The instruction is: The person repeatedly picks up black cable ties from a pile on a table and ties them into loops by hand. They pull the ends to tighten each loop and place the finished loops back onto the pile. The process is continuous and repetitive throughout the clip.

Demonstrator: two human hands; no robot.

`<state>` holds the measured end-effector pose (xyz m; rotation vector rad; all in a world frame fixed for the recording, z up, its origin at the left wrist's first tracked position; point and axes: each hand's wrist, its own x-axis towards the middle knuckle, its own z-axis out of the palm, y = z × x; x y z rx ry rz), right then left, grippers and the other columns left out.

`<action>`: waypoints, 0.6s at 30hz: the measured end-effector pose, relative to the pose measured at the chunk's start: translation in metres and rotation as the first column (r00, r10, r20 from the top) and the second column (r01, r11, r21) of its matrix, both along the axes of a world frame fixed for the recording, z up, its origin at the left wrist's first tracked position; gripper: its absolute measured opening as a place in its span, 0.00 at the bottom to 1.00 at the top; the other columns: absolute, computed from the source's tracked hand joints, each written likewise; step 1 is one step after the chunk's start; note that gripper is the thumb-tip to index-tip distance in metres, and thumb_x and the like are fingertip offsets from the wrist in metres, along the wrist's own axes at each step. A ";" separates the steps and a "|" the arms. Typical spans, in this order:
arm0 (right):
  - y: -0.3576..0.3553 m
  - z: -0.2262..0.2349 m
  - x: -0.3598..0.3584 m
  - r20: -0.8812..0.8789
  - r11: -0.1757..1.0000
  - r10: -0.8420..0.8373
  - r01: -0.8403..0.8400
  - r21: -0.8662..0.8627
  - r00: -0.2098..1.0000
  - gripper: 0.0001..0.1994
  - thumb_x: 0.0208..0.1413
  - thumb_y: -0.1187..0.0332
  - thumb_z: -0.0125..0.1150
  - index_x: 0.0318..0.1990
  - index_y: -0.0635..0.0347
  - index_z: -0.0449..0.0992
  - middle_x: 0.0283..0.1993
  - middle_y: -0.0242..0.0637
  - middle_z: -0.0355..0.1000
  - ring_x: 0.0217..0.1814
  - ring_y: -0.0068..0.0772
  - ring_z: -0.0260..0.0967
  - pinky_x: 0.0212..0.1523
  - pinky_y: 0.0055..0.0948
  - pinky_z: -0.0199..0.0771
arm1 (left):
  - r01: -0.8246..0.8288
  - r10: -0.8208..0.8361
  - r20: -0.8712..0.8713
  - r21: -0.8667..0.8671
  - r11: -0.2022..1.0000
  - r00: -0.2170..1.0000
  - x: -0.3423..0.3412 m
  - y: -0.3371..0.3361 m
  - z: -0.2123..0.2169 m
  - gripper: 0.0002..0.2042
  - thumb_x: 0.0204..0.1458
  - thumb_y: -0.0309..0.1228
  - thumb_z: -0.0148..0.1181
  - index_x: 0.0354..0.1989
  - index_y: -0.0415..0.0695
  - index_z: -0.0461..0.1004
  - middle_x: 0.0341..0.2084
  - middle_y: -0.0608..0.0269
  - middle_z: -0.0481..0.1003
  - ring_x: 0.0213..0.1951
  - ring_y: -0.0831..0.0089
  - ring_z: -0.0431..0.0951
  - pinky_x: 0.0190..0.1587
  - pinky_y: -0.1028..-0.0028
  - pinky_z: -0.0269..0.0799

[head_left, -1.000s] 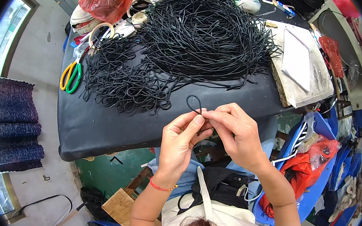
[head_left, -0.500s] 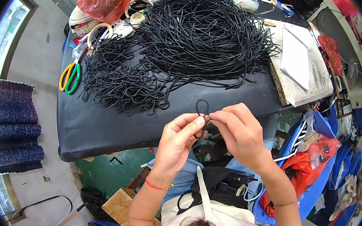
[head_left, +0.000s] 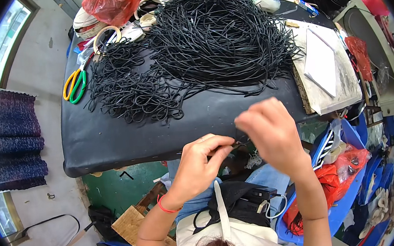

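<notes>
My left hand (head_left: 203,162) is closed in a pinch in front of the table edge. A short bit of black cord (head_left: 240,144) sticks out at its fingertips; the rest is hidden. My right hand (head_left: 274,132) is raised just to the right, fingers curled inward and blurred by motion. Whatever it may hold cannot be made out. On the table beyond lies a large heap of straight black cords (head_left: 227,44). Left of it, a smaller pile of looped, knotted black cords (head_left: 137,91) spreads toward me.
Scissors with yellow and green handles (head_left: 76,86) lie at the table's left edge, near tape rolls (head_left: 107,36) and a red plastic bag (head_left: 112,5). A worn board (head_left: 342,83) with white paper sits at right. Below it stands a blue bin (head_left: 341,213) holding red bags.
The loop that stood up between my fingers no longer shows. My left hand has dropped slightly and turned, while my right hand has lifted up and away to the right.
</notes>
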<state>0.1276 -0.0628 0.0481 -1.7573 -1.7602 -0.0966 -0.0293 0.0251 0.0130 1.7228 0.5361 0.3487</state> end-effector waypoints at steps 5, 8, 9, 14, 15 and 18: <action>-0.015 -0.023 -0.013 -0.492 0.978 -0.100 -0.006 -0.208 0.865 0.03 0.48 0.78 0.55 0.32 0.65 0.70 0.28 0.40 0.65 0.32 0.42 0.64 0.32 0.34 0.65 | 0.052 0.094 0.164 -0.715 0.697 0.982 0.003 0.007 -0.001 0.14 0.52 0.24 0.54 0.47 0.34 0.68 0.32 0.61 0.74 0.33 0.79 0.73 0.38 0.81 0.71; -0.017 -0.030 -0.020 -0.501 0.991 -0.049 -0.020 -0.131 0.864 0.05 0.47 0.79 0.56 0.34 0.66 0.72 0.27 0.40 0.65 0.28 0.38 0.65 0.29 0.30 0.66 | 0.073 0.064 0.151 -0.752 0.655 0.986 0.004 0.012 -0.003 0.14 0.53 0.25 0.54 0.47 0.34 0.68 0.32 0.62 0.74 0.32 0.80 0.73 0.38 0.81 0.70; -0.019 -0.026 -0.022 -0.513 0.982 -0.106 0.009 -0.188 0.852 0.06 0.47 0.80 0.55 0.35 0.66 0.73 0.27 0.40 0.67 0.27 0.36 0.66 0.29 0.29 0.66 | 0.059 0.085 0.156 -0.741 0.669 0.984 0.003 0.012 -0.006 0.12 0.53 0.25 0.53 0.46 0.34 0.69 0.32 0.62 0.73 0.32 0.81 0.72 0.37 0.81 0.70; -0.031 -0.020 -0.037 -0.898 0.971 -0.166 -0.091 -0.220 0.407 0.11 0.51 0.80 0.51 0.42 0.65 0.74 0.32 0.36 0.73 0.29 0.21 0.70 0.30 0.21 0.71 | -0.040 0.131 0.123 -0.559 0.828 0.984 0.003 0.007 -0.013 0.10 0.53 0.24 0.54 0.43 0.36 0.71 0.32 0.62 0.74 0.34 0.81 0.72 0.38 0.81 0.70; -0.033 -0.019 -0.032 -0.970 0.955 -0.157 -0.221 -0.197 0.186 0.10 0.54 0.77 0.52 0.43 0.65 0.74 0.36 0.36 0.74 0.35 0.18 0.70 0.35 0.20 0.72 | -0.051 0.155 0.140 -0.559 0.827 0.978 0.004 0.005 -0.013 0.10 0.53 0.24 0.54 0.43 0.36 0.71 0.31 0.63 0.74 0.34 0.81 0.73 0.38 0.81 0.70; -0.030 -0.020 -0.033 -0.979 0.967 -0.169 -0.172 -0.187 0.113 0.09 0.54 0.75 0.54 0.42 0.66 0.74 0.34 0.36 0.74 0.34 0.19 0.69 0.33 0.19 0.71 | -0.046 0.195 0.170 -0.628 0.776 0.966 0.003 0.003 -0.013 0.09 0.52 0.23 0.55 0.42 0.36 0.71 0.31 0.64 0.74 0.35 0.81 0.73 0.39 0.81 0.70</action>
